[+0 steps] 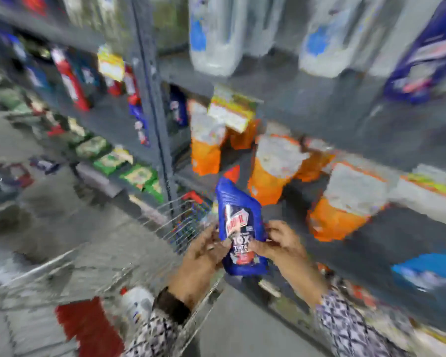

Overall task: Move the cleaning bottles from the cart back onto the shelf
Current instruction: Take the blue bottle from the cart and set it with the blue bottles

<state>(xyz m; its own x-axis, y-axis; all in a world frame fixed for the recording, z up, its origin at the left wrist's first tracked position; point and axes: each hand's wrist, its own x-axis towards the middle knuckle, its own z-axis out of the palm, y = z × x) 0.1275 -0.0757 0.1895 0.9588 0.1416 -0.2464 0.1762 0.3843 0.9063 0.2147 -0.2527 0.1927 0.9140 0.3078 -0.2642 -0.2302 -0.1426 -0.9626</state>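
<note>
I hold a blue cleaning bottle with a red cap and a red-and-white label upright between both hands, in front of the grey metal shelf. My left hand grips its lower left side and my right hand its lower right side. Below my left arm stands the wire cart, with a white bottle with a red cap and a red item inside. The whole view is blurred by motion.
Orange-and-white bottles stand on the shelf level just behind the blue bottle. White jugs and a purple pack sit on the level above. A grey upright post divides the shelving. More products line the shelves at left, above grey floor.
</note>
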